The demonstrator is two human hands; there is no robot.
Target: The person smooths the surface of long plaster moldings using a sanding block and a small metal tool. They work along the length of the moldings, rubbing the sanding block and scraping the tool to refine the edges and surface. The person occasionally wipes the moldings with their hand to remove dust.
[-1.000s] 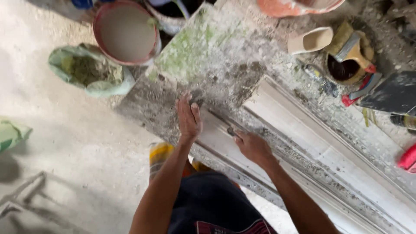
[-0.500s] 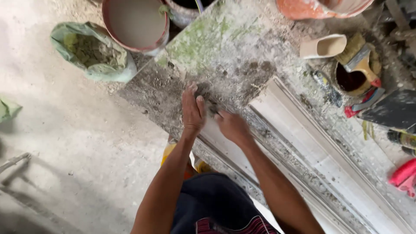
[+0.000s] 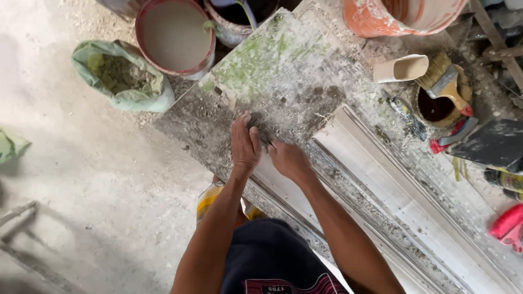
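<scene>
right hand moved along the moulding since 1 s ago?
Yes. The right hand has slid up along the white moulding strip toward its near end, closing on the left hand, which rests at the strip's end on the workbench.

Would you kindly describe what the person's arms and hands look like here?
Both forearms are bare, with no sleeves, gloves, watch or rings visible. The left hand and right hand look dusted with pale powder. Below the arms show dark shorts.
</scene>
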